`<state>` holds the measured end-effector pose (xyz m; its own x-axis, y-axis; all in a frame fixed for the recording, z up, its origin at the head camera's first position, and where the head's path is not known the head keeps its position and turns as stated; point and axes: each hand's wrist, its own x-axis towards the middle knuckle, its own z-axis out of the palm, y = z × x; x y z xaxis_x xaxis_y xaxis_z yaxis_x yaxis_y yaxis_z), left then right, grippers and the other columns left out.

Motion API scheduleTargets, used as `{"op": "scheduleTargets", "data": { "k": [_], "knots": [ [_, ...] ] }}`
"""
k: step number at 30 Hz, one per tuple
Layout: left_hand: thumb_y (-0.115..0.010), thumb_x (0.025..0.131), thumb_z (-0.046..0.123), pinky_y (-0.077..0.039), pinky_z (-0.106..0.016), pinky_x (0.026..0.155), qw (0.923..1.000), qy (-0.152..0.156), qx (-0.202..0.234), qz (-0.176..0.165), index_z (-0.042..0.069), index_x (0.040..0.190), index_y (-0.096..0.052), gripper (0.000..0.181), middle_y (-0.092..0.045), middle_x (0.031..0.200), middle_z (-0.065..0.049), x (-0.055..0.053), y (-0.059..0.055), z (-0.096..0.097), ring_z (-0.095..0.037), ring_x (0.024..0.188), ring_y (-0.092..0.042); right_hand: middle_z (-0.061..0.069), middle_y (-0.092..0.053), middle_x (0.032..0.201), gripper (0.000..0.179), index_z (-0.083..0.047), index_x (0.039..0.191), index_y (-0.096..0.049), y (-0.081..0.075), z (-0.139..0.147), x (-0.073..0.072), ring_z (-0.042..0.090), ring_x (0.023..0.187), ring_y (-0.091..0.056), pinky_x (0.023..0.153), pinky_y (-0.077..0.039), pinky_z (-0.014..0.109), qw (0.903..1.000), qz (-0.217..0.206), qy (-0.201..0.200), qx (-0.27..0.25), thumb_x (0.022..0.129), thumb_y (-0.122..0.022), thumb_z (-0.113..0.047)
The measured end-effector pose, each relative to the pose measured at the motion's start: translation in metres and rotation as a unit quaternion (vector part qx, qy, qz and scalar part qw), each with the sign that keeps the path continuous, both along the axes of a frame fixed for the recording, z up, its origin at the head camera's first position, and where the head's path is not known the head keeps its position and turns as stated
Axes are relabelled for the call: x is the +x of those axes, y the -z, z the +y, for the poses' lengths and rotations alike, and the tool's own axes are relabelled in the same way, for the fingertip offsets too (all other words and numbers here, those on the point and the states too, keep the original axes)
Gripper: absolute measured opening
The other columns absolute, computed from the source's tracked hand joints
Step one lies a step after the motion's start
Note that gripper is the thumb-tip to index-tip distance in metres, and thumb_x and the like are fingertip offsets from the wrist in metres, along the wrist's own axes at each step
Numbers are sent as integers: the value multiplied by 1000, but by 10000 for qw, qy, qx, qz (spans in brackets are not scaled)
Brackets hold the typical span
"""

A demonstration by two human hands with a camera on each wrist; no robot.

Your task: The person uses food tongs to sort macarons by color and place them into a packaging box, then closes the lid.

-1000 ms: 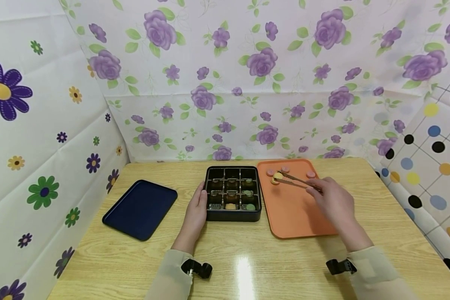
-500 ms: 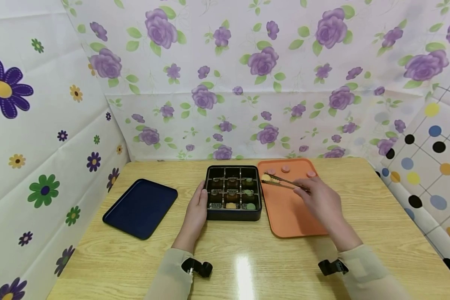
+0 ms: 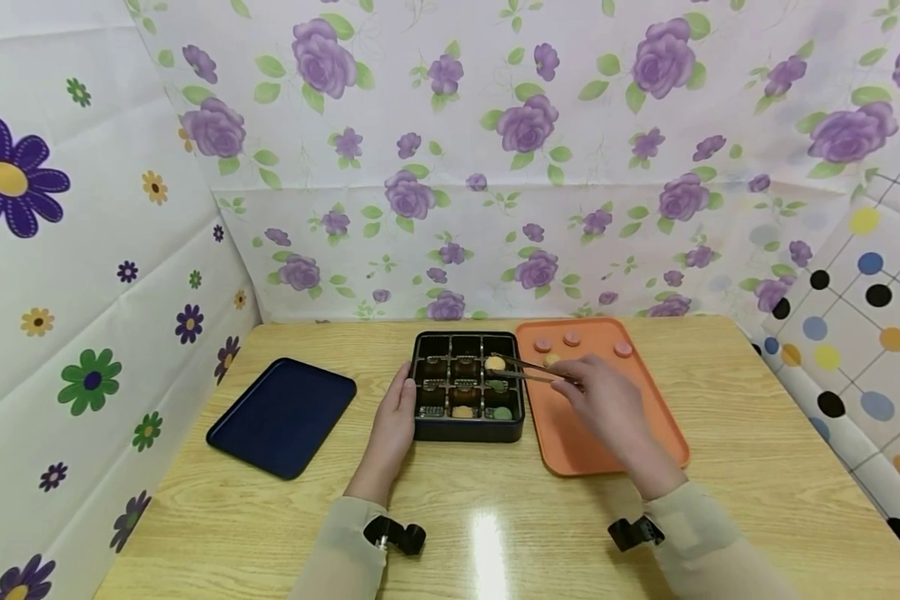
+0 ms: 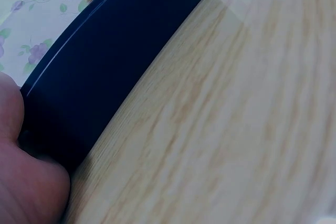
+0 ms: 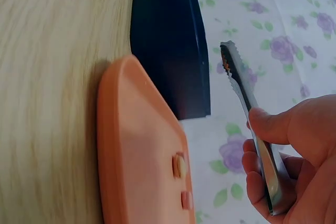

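Observation:
In the head view, my right hand (image 3: 607,408) grips metal tongs (image 5: 268,166) with serrated tips. Between the tips is a yellow macaron (image 3: 495,364), over the right column of a dark blue divided box (image 3: 465,430). Its height above the compartment is hard to judge. My left hand (image 3: 392,429) rests along the box's left wall, fingers fairly straight. Green macarons (image 3: 502,413) sit in the box's right column, partly covered by the tongs. Another yellow macaron (image 3: 462,412) lies in the middle front compartment. Several compartments show only a clear liner.
Right of the box lies an orange tray (image 3: 592,446) bearing a yellow macaron (image 3: 551,359) and pink macarons (image 3: 622,350) near its far end. A dark blue tray (image 3: 281,417) lies to the left. Flowered cloth (image 3: 450,208) hangs behind the wooden table (image 3: 450,517).
My right hand has moved left with the tongs, carrying a yellow macaron from the orange tray to over the box's right column. My left hand has stayed against the box.

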<state>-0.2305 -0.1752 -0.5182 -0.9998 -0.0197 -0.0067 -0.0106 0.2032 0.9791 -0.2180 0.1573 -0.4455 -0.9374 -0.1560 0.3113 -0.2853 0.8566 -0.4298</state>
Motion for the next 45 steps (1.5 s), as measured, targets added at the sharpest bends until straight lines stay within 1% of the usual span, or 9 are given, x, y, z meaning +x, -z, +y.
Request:
{"op": "scheduleTargets", "data": {
  "k": [4,11,17,22,27,39,45],
  "knots": [
    [-36,122,50,-21,-62,132,10000,-40,-3,-16,26,179,-24,63,-21,183,-4,0,-1,1,-35,167,-20,5,-71,108,29,-17,133,-82,3,-10,-3,16,77,-63,58,-49,35,10000,-14,-35,60,106,-80,-29],
    [-35,122,49,-21,-63,132,10000,-27,-19,21,24,179,-24,63,-22,182,-8,0,0,2,-37,167,-21,1,-70,103,29,-20,133,-82,5,-22,-6,12,71,-60,58,-48,35,9999,-47,-115,106,106,-80,-29],
    [-35,122,49,-21,-63,132,10000,-47,-19,0,26,179,-24,62,-21,183,-6,0,0,2,-36,167,-21,0,-70,103,27,-21,132,-83,6,-28,-8,12,74,-61,59,-49,34,9999,-36,-116,52,106,-79,-29],
    [-35,122,48,-21,-62,133,10000,-38,-3,-25,26,179,-23,62,-20,183,-4,1,-1,1,-34,167,-21,0,-68,101,28,-19,133,-83,6,-31,-9,12,70,-58,57,-46,35,9999,-18,-137,55,106,-80,-27],
    [-35,122,49,-21,-63,132,10000,-8,-4,-6,26,179,-23,62,-20,183,-5,0,-1,0,-35,167,-21,1,-70,104,28,-19,133,-83,7,-36,-12,12,69,-57,57,-45,35,9998,22,-134,117,105,-81,-27],
    [-35,122,48,-21,-64,132,10000,-35,-35,23,24,179,-24,62,-21,183,-8,0,0,1,-38,167,-21,2,-68,103,27,-22,132,-83,10,-44,-16,13,67,-55,57,-44,35,9997,-135,-33,178,105,-82,-27],
    [-35,122,48,-20,-64,132,10000,5,-51,5,25,179,-24,62,-20,183,-7,0,0,0,-37,167,-20,3,-68,105,31,-21,134,-82,10,-44,-18,14,69,-56,57,-45,35,9996,-213,-19,208,104,-82,-28]
  ]
}}
